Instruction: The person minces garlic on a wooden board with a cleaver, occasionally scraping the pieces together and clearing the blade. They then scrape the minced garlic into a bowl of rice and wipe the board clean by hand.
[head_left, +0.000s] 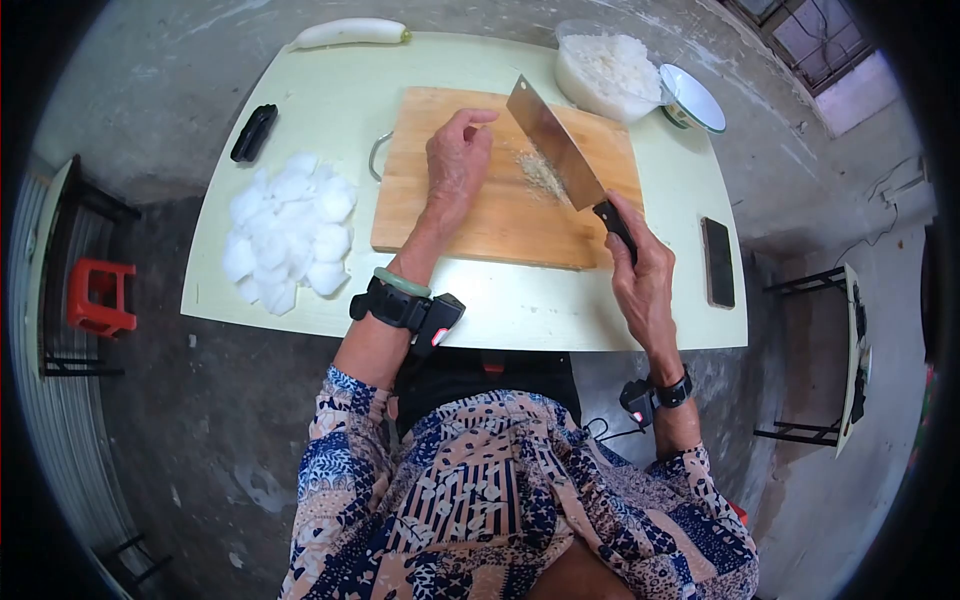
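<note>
My right hand (pixel 642 270) grips the black handle of a cleaver (pixel 555 140), its broad blade slanting up and left across the wooden cutting board (pixel 430 225). Beside the blade's left face lies a small heap of finely chopped pale bits (pixel 541 174), perhaps garlic. Over the board's left half is my left hand (pixel 460 155), fingers curled in and nothing visible in them, apart from the blade. Thin round white slices (pixel 290 235) are piled on the table to the left of the board.
A whole white radish (pixel 350 33) lies at the far left edge. At the back right stand a clear tub of white shreds (pixel 608 75) and a bowl (pixel 692 100). A phone (pixel 718 262) lies right, a black object (pixel 254 133) left. A red stool (pixel 102 298) stands beyond.
</note>
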